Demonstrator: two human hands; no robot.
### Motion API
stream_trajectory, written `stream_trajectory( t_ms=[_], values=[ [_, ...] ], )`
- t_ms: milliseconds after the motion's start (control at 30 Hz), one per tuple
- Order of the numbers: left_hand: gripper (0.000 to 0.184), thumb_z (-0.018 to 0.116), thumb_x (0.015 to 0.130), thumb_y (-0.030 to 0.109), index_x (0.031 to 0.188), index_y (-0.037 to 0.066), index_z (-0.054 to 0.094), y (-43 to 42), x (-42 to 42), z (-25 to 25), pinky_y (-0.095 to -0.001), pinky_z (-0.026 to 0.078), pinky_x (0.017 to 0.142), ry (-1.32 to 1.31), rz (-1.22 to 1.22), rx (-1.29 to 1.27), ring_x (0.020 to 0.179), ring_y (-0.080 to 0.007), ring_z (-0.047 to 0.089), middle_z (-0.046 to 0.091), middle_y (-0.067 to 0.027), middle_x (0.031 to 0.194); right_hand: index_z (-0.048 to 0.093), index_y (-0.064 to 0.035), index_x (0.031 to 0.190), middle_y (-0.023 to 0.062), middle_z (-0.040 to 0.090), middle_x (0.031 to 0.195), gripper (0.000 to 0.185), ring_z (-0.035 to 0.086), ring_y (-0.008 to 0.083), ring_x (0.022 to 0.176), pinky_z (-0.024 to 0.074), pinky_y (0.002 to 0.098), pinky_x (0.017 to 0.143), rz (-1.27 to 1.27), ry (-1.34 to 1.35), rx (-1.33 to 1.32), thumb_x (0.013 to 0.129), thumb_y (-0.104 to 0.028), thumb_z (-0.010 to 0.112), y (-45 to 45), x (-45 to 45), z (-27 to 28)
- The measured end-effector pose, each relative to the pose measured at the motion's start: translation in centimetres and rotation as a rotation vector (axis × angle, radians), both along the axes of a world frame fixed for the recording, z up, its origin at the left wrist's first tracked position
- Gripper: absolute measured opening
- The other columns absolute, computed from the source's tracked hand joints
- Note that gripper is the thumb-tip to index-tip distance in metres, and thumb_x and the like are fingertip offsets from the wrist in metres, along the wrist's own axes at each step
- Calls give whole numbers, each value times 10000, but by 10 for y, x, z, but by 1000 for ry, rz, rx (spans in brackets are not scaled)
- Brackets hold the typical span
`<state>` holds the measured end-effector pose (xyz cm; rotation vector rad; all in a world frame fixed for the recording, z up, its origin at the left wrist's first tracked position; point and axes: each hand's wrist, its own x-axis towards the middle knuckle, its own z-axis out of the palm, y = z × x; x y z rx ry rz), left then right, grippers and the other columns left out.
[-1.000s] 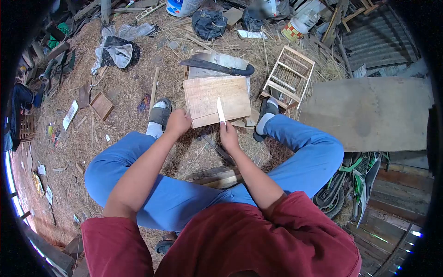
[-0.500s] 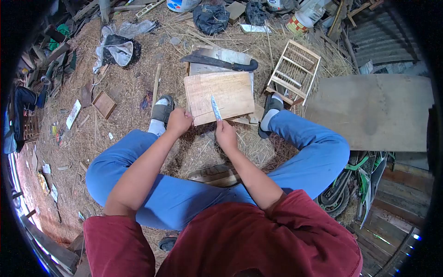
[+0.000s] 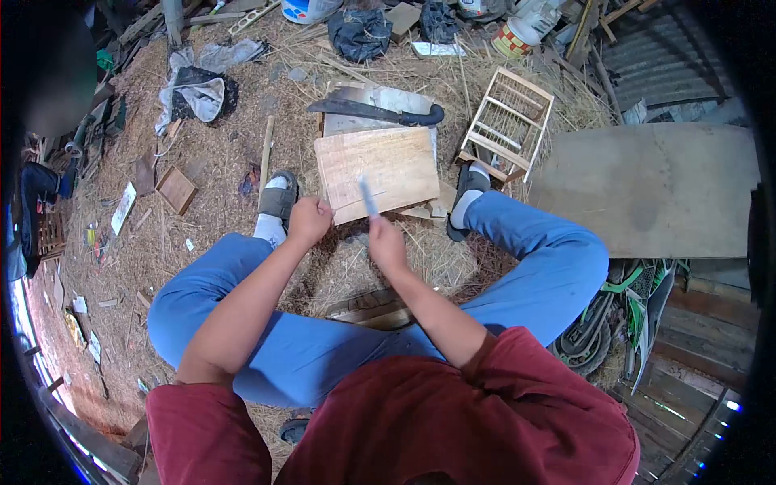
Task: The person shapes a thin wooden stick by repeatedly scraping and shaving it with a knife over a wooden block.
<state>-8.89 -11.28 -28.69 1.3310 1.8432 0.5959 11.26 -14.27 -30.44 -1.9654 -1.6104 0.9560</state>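
Note:
My right hand (image 3: 389,244) is closed round the handle of a knife (image 3: 369,196). Its blade, smeared by motion, points away from me over the near part of a wooden board (image 3: 396,162). At the board's near left corner my left hand (image 3: 310,221) is closed in a pinch. What its fingers hold is too small to make out; a thin dark line runs across the board close by. Beyond the board lies a machete (image 3: 376,111) with a dark blade and handle, resting on a pale flat sheet.
A small wooden slatted frame (image 3: 509,121) stands right of the board. Further right are a large flat panel (image 3: 647,190) and a green motorcycle (image 3: 622,311). A shallow wooden tray (image 3: 176,190) lies left on the straw-strewn ground. Black bags (image 3: 360,35) and a bucket (image 3: 517,38) sit at the back.
My right hand and the knife have shifted slightly left, and the blade is now blurred. My left hand stays closed by the board's corner. The whole view has shifted a little.

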Motion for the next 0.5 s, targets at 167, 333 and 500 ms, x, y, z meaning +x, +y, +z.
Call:
stream_trajectory(
  t_ms=[167, 333, 500],
  values=[
    [144, 746, 795, 146, 761, 11, 710, 0, -3, -3, -390, 563, 683, 39, -15, 33, 707, -290, 723, 722, -164, 753, 678, -10, 969, 283, 661, 856, 380, 651, 484, 851, 510, 520, 709, -107, 136, -48, 1034, -333, 488, 19, 11, -8],
    [195, 709, 845, 166, 745, -1, 698, 0, -1, -4, -377, 559, 651, 71, -51, 78, 666, -250, 722, 726, -124, 708, 664, -9, 959, 279, 655, 843, 378, 651, 478, 816, 499, 542, 699, 86, 11, 21, 1026, -351, 518, -4, -9, 13],
    [215, 691, 874, 181, 767, -4, 671, 0, -4, -10, -379, 555, 648, 88, -89, 105, 664, -250, 720, 718, -126, 704, 686, -46, 974, 263, 681, 850, 436, 650, 487, 824, 511, 553, 740, 32, 0, -30, 1030, -428, 481, 13, 9, 7]
  ],
)
